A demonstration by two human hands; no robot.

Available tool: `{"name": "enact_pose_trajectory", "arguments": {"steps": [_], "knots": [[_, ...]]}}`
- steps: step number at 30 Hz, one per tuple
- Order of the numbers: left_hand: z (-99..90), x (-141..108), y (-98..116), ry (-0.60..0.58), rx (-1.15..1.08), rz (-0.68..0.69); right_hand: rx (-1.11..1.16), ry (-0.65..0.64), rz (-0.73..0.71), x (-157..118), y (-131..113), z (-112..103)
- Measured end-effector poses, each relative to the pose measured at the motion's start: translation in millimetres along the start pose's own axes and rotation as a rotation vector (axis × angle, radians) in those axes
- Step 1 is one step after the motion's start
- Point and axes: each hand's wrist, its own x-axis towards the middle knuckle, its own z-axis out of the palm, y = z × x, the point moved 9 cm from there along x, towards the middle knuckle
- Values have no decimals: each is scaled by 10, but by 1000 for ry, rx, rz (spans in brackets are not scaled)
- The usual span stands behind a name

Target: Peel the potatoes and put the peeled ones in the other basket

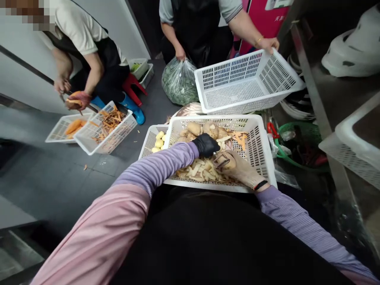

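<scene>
While the left hand (206, 144), black-gloved, reaches into the middle of the white basket (261, 154) among potatoes and peelings, fingers curled on something I cannot make out, the right hand (241, 171) grips a peeler (221, 160) near the basket's front edge.

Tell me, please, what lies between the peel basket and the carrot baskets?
In the head view, a smaller basket holding peeled potatoes, then bare grey floor.

Metal peeler (221, 160) over potato peelings (202, 168), in white basket (261, 150)
</scene>
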Motion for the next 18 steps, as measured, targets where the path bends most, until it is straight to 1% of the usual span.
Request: {"name": "enact_pose_trajectory", "arguments": {"steps": [1, 2, 3, 5, 6, 7, 9, 11, 13, 15, 16, 18], "knots": [[23, 55, 49, -36, 49, 45, -36, 7, 0, 8, -21, -1], [38, 100, 36, -68, 95, 41, -58, 5, 7, 12, -32, 0], [36, 131, -31, -90, 130, -10, -67, -16, 6, 15, -44, 13], [-6, 139, -207, -104, 177, -139, -68, -63, -42, 14, -97, 33], [-43, 124, -267, -92, 197, -177, -65, -80, -75, 12, -132, 36], [-84, 107, -295, -68, 216, -186, -64, -89, -107, 10, -167, 36], [-150, 72, -285, -23, 251, -146, -89, -83, -155, 10, -226, 33], [-153, 42, -281, -40, 276, -107, -130, -86, -217, 2, -285, 65], [-139, 19, -332, -86, 284, -130, -166, -73, -289, -12, -328, 94], [-168, 25, -339, -80, 280, -149, -211, -15, -308, -12, -303, 77], [-186, 44, -286, -60, 266, -121, -241, 28, -297, -7, -271, 51], [-184, 95, -104, -37, 215, -2, -286, 79, -288, -4, -221, 25]]}}
